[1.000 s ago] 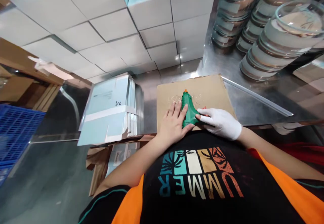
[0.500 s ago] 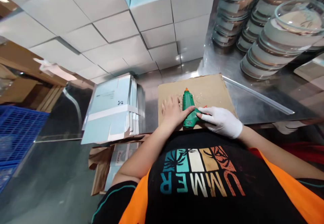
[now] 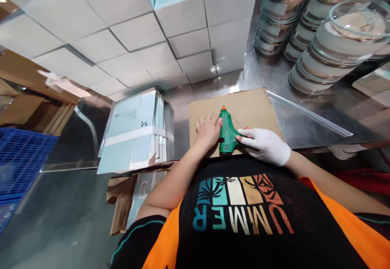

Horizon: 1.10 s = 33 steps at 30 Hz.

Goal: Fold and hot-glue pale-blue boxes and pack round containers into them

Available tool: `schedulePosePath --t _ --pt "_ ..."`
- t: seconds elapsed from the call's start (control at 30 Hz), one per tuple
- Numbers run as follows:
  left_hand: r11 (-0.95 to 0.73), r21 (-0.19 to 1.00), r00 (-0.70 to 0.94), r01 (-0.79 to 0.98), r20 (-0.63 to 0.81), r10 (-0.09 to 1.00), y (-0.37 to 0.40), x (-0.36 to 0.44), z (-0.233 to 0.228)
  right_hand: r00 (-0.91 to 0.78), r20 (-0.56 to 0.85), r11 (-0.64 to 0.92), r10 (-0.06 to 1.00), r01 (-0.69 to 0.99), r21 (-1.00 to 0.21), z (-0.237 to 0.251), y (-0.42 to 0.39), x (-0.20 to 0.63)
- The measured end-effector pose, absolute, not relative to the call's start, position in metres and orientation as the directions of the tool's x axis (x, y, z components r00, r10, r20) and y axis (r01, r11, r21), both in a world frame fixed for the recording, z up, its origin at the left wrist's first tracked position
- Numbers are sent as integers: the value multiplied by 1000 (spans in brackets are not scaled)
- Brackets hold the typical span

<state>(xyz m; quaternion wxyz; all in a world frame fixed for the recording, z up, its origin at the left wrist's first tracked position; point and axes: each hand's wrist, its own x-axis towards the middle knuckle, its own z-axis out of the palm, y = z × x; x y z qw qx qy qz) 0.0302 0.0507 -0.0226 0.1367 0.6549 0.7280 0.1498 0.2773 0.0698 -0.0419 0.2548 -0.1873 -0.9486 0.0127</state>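
Note:
A green hot glue gun with an orange nozzle lies on a flat piece of brown cardboard, nozzle pointing away from me. My right hand, in a white glove with some bare fingertips, grips the gun's handle from the right, near its red trigger. My bare left hand rests on the cardboard just left of the gun. Its fingers lie over the board, and the thumb is by the gun's side. What is under the left palm is hidden. Small pale crumbs are scattered right of the nozzle.
Flat light-blue cartons, banded with white, lie at the left. White boxes form a wall behind. Stacked round glass pieces stand back right, near a clear strip. A blue crate is far left.
My left thumb has come off the glue gun's body and drawn in toward the fingers, which have bunched closer together. My right hand stays on the handle.

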Motion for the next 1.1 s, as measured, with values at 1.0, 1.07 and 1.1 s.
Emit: schedulePosePath --t 1.0,1.07,1.1 --pt "-109 520 138 847 -16 990 8 35 -38 -792 509 932 338 357 -63 -39 68 275" --pt "-103 503 115 858 7 993 6 34 -36 -787 519 934 334 350 -71 -40 68 276" --pt "-90 487 97 869 11 995 8 34 -34 -785 522 934 334 349 -73 -41 68 276"
